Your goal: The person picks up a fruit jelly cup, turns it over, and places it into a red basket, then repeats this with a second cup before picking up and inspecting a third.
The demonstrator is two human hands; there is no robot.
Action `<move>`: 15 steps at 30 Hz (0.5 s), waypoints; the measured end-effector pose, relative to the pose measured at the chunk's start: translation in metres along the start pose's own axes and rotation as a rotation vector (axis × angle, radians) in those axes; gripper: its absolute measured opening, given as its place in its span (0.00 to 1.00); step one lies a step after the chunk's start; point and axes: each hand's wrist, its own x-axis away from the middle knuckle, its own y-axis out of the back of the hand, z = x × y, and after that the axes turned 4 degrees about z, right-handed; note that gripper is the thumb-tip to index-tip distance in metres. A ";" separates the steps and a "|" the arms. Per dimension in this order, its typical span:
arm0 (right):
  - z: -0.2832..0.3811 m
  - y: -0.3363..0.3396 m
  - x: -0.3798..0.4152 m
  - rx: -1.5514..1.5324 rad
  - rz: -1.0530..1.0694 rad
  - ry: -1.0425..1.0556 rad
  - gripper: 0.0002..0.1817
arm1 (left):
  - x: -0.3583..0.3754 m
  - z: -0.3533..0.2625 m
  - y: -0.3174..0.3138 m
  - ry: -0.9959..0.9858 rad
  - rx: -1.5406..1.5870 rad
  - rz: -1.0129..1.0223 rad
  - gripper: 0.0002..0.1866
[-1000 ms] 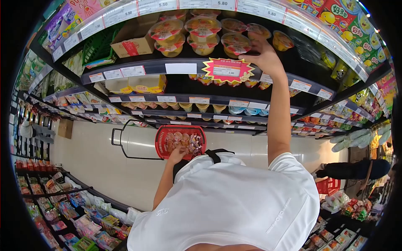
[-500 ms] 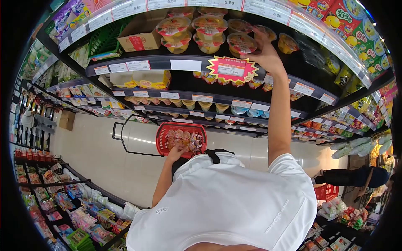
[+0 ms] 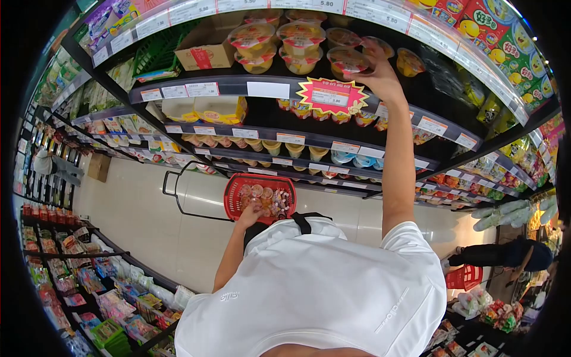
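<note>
My right hand (image 3: 380,80) reaches to the upper shelf, its thumb and fingers around the right side of a clear-lidded fruit cup (image 3: 346,62). That cup rests on the shelf behind a yellow-and-red price sign (image 3: 332,96). Stacked fruit cups (image 3: 301,47) stand to its left, and another single cup (image 3: 410,62) stands to the right of my hand. Lower down, my left hand (image 3: 253,211) is over the near left part of a red basket (image 3: 226,199), fingers curled; what they hold is too small to tell. Several round cups (image 3: 267,193) and small wrapped items (image 3: 281,202) lie in the basket.
A shelf edge (image 3: 270,89) with price labels runs across the front, with lower rows of cups (image 3: 291,149). The basket's black handle (image 3: 171,193) extends left. A person in dark clothes (image 3: 529,254) is at the right, near another red basket (image 3: 464,277). Packaged goods (image 3: 119,303) fill the lower left.
The view has shifted slightly, moving the shelf a little to the right in the picture. My right hand stays at the same fruit cup, and my left hand stays over the basket.
</note>
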 end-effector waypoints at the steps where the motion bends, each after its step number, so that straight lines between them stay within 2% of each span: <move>1: -0.005 0.000 0.000 0.099 -0.068 0.054 0.54 | 0.001 0.001 -0.001 -0.010 -0.002 -0.007 0.22; 5: -0.012 0.006 -0.001 0.170 -0.120 0.143 0.56 | 0.009 -0.002 0.002 -0.010 0.003 -0.026 0.21; 7: 0.009 0.010 0.011 -0.011 -0.256 0.007 0.62 | 0.011 0.000 0.006 -0.062 0.091 -0.034 0.23; 8: 0.019 0.011 0.013 -0.007 -0.250 0.019 0.62 | 0.010 -0.005 0.006 -0.070 0.099 -0.042 0.23; 11: 0.045 0.007 0.026 -0.014 -0.442 0.019 0.61 | 0.035 -0.063 0.016 -0.091 0.106 -0.052 0.21; 13: 0.054 -0.002 0.035 -0.061 -0.458 0.089 0.60 | 0.038 -0.096 0.021 -0.249 0.158 -0.076 0.19; 15: 0.076 -0.018 0.049 -0.174 -0.418 0.217 0.61 | 0.043 -0.143 0.026 -0.314 0.212 -0.068 0.20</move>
